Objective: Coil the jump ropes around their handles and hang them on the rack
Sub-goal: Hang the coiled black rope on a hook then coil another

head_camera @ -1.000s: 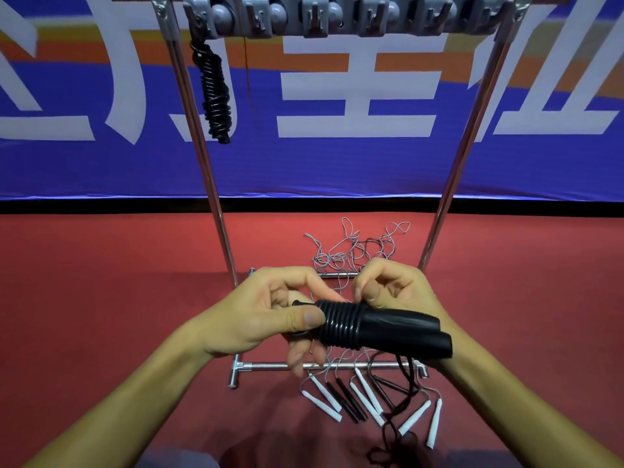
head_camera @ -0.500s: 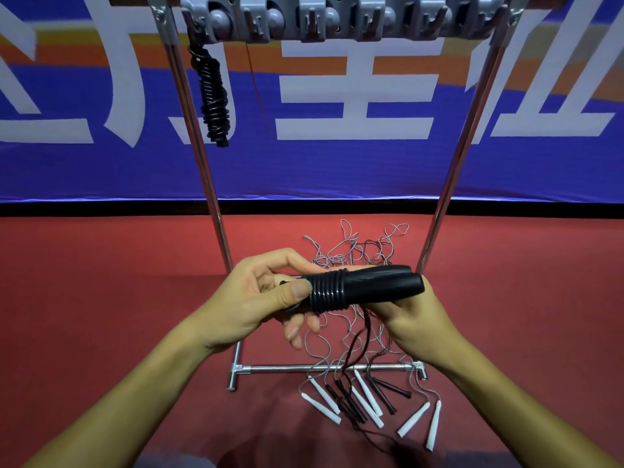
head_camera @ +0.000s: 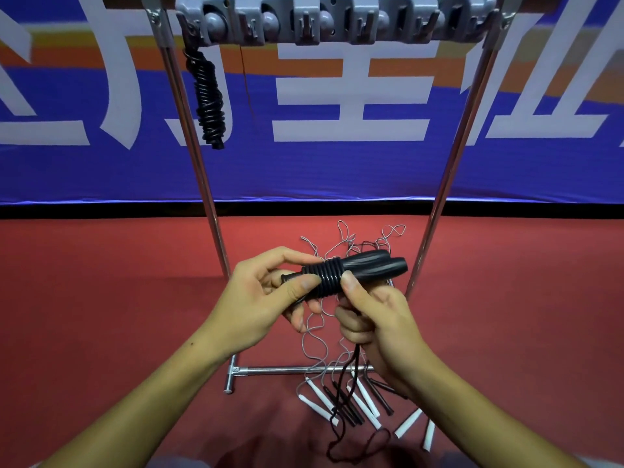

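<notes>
The left hand [head_camera: 266, 298] grips the narrow end of a pair of black handles [head_camera: 364, 268], held side by side and almost level in front of the rack [head_camera: 337, 25]. A band of black rope turns [head_camera: 329, 276] is wound tight around them near that end. The right hand [head_camera: 381, 325] has changed its place: half a second ago it was under the thick end of the handles, palm up, and now it is below the coil, with the thumb pressed on the last turn and the fingers curled around the loose rope [head_camera: 344, 393]. I think the rope passes through this fist, but the fingers hide the exact path. From there the rope hangs down to the red floor [head_camera: 101, 298] and ends in a loop near the bottom edge.

This means one more turn was just laid and the hand is pulling slack for the next one. Much rope is still free, so the coiling is not finished and hanging cannot start yet.

One coiled rope [head_camera: 209, 99] already hangs from the left hook of the rack. On the floor under the hands lie more ropes with white and black handles [head_camera: 351, 403], all tangled, waiting for the same work.
</notes>
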The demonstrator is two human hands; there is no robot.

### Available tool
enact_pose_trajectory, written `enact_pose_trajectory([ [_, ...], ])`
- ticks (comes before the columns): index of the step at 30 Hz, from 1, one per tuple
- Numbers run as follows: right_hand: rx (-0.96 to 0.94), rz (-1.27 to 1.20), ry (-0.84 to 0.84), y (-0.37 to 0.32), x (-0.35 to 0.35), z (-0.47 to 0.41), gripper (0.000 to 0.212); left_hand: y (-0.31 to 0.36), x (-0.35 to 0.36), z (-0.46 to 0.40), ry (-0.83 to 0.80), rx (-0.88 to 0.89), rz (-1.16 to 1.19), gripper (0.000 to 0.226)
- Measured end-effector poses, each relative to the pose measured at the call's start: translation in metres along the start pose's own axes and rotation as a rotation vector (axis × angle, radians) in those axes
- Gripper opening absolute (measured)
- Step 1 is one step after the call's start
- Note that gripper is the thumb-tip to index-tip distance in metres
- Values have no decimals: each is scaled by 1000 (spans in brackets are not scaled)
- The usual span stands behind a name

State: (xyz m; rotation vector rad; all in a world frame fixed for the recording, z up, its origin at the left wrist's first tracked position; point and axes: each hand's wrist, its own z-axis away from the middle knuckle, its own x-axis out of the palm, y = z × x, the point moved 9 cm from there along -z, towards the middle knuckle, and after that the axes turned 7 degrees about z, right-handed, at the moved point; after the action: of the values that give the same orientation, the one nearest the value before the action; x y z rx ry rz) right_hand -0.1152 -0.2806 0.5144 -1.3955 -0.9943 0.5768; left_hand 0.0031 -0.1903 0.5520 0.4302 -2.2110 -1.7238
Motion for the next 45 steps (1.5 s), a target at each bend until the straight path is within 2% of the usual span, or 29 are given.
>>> enact_pose_trajectory([
  [2,49,-73,16,3,0,1,36,2,1,2,0,60,-119,27],
  [4,85,-94,27,4,0,2,36,4,0,3,-15,92,-199,29],
  [9,84,156,3,-1,-8,-1,38,-5,2,0,-139,-33,-159,59],
  [13,93,385,-92,-3,-5,0,46,-12,0,-2,-158,-55,-195,51],
  [16,120,433,-139,-8,-4,-3,17,-9,-5,-2,-79,18,-314,48],
  [18,169,415,-83,-5,-14,-8,31,-7,-11,-3,-27,45,-350,47],
  [20,168,449,25,-3,-26,-9,25,-6,-17,-4,2,56,-348,45],
  [24,-11,660,170,-13,-37,-5,16,-6,-17,-4,17,71,-332,45],
  [29,-333,1072,256,-31,-37,-2,8,-3,-16,-4,37,94,-273,45],
  [31,-399,1130,331,-37,-40,-1,7,0,-15,-4,41,104,-245,46],
  [33,-289,987,336,-29,-43,-5,9,3,-13,-3,46,127,-250,46],
  [34,-140,778,291,-19,-44,-8,11,5,-13,-3,51,139,-277,45],
  [37,452,-169,90,27,-15,2,16,13,-15,-2,52,194,-455,43],
  [38,599,-410,46,30,-2,11,17,15,-14,-1,40,216,-505,43],
  [39,689,-546,14,29,4,18,18,17,-13,-1,27,228,-530,42],
  [40,725,-566,-19,24,5,20,21,18,-13,0,20,236,-538,42],
  [41,706,-478,-37,20,-1,19,27,19,-12,0,21,244,-543,42],
  [43,578,-127,-31,8,-18,11,35,20,-12,0,29,261,-558,42],
  [45,439,217,0,-3,-28,5,28,19,-11,-1,33,267,-573,42],
])
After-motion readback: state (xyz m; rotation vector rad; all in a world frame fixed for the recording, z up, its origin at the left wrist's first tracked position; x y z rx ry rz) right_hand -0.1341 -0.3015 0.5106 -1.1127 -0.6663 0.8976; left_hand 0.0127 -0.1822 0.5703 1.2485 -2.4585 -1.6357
